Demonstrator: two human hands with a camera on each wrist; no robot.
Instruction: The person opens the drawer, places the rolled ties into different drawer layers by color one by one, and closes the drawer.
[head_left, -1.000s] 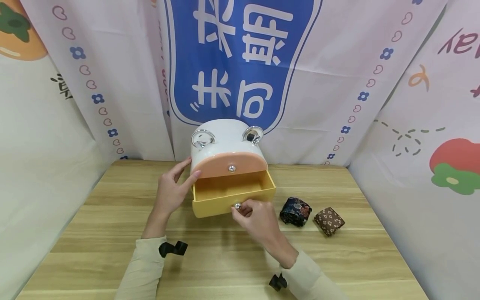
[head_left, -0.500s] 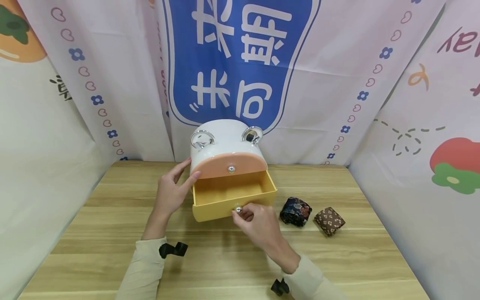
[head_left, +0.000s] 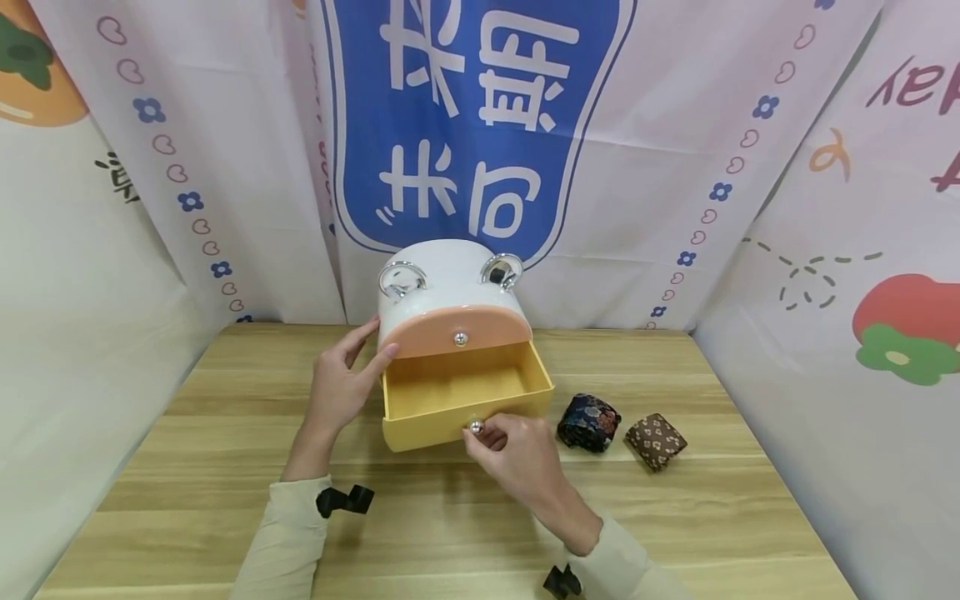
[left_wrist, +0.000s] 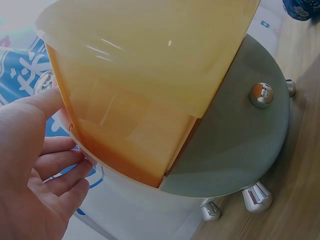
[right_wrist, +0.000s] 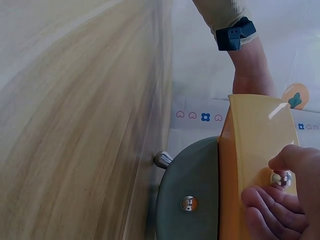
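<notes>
A small white storage box with rounded top and silver eye-like rings stands at the back of the table. Its yellow drawer is pulled out, and no contents show inside. My right hand pinches the silver drawer knob between thumb and fingers. Against the box's left side rests my left hand, thumb at the front edge and fingers extended along the wall. Above the drawer, a pink front with its own knob is closed. In the left wrist view, a grey-green lower front shows below the drawer.
To the right of the box lie a rolled dark floral tie and a rolled brown patterned tie. Printed cloth hangs behind and along both sides of the wooden table. Metal feet carry the box.
The yellow drawer has slid a little further out toward me, with my right hand on its knob. My left hand stays at the box's side.
</notes>
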